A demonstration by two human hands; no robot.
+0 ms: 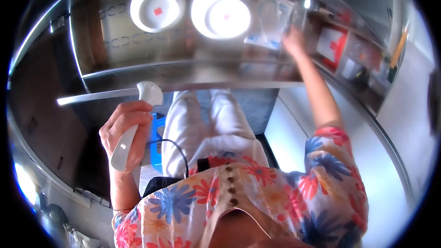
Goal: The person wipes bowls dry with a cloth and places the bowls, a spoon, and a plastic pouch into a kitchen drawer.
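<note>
My left hand is closed around the handle of a white spoon, held up near the counter's front edge. The spoon's broad head points away from me, and its handle end shows below my fingers. Stretched forward to the right, my right hand is at the side of a clear plastic packet on the counter. Motion blurs its fingers, so their grip is unclear. Left of the packet stand two white bowls, the left bowl showing a red square mark inside and the right bowl brightly lit.
The shiny counter runs across in front of me. A patterned board or mat lies at its left. Further right are a red and white package and other blurred items. Below the counter, a blue stool stands beside my legs.
</note>
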